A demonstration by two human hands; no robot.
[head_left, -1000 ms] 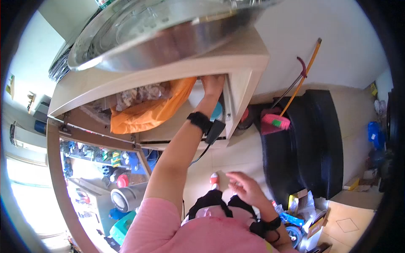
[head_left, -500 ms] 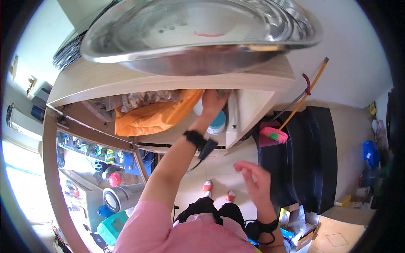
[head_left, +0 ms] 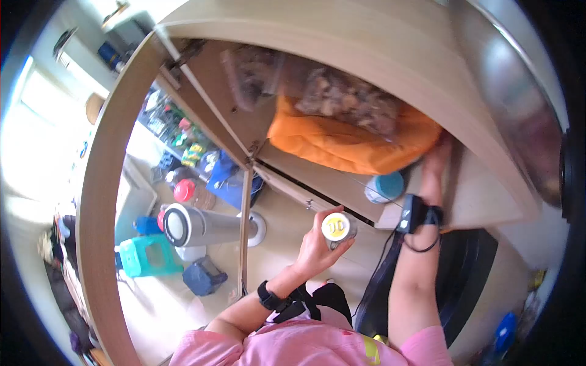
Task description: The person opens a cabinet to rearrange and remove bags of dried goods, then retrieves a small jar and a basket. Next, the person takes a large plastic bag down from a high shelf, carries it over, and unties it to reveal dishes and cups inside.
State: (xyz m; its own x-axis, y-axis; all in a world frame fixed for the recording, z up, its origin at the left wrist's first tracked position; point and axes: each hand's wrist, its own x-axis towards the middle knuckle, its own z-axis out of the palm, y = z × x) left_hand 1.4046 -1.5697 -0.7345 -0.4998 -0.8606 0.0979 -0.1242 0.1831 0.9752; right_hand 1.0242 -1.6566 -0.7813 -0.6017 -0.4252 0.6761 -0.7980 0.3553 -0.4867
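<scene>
Your left hand [head_left: 318,249] has the can [head_left: 337,227]: fingers and thumb wrapped round its side, hand closed to the can's width. Yellow-and-white round top faces you. You've got it in front of your body, just outside the cabinet [head_left: 342,27], above the floor [head_left: 278,241].

Your right hand [head_left: 439,154] is inside the cabinet, arm stretched out. Fingers are hidden behind the end of the orange bag [head_left: 348,149], so can't tell how far open it is or whether it has hold of anything. The orange bag is what it's nearest to, just to its left.

Tub [head_left: 386,187] with blue lid sits left of your right forearm, near the front edge, on the cabinet bottom. Clear bag [head_left: 351,100] of brown lumpy stuff rests on the orange bag, left of and above your right hand in view. Second clear bag [head_left: 253,76] is further left, contents blurred.

Metal basin [head_left: 528,104] is on top of the cabinet, right of your right hand, partly cut off.

Door frame [head_left: 101,195] stands open, left of your left hand. Seen through it: silver cylinder [head_left: 210,229], teal stool [head_left: 135,257], blue bag [head_left: 229,189].
</scene>
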